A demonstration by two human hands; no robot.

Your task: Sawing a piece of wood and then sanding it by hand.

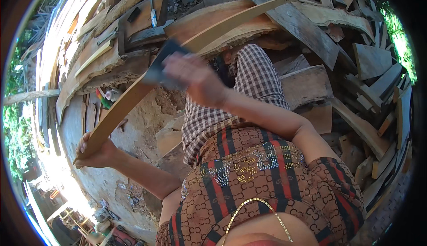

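Note:
A long, light brown wooden plank [227, 26] runs diagonally across my body from lower left to upper right, over my checked trousers. My left hand [97, 152] is closed round its near end at the left. My right hand [200, 79], smeared by motion, lies on a dark grey flat pad [160, 68] against the middle of the plank, fingers closed on it. The pad is blurred, so its material cannot be told.
Rough boards and offcuts [320, 41] are heaped ahead and to my right. A slim tool with a blue handle [153, 12] lies on them. At left are a concrete floor [111, 188], a small red-and-green object [103, 98] and clutter [71, 219] at the lower edge.

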